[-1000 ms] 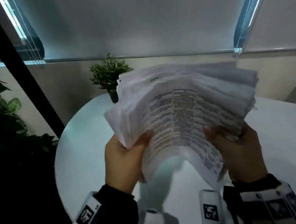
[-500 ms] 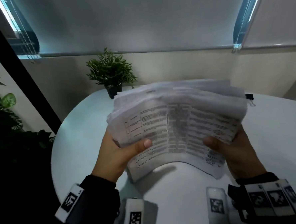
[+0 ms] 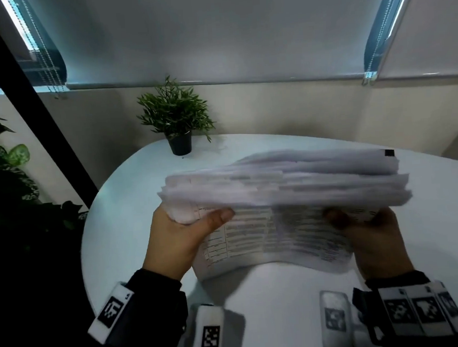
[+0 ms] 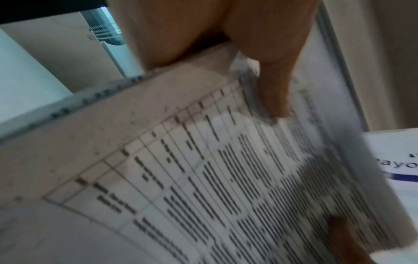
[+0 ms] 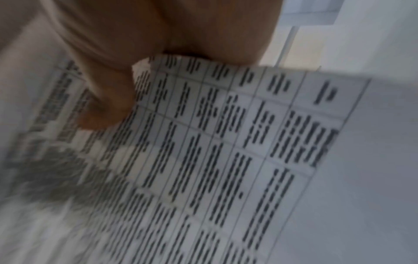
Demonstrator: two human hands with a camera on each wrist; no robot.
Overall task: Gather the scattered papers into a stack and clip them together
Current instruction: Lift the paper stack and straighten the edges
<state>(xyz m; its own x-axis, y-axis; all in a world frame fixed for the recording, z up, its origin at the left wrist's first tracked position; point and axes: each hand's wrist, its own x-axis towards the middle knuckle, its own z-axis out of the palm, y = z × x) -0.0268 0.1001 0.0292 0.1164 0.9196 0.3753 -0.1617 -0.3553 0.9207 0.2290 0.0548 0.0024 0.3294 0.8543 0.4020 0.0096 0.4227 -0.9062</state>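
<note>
Hands grip the paper stack (image 3: 282,186) above the tabletop (image 3: 270,305). Left hand (image 3: 178,238) clasps one end; right hand (image 3: 373,234) clasps the other.

The print on the paper stack (image 3: 277,197) is blurred, and the stack hides the fingers of both hands.
</note>
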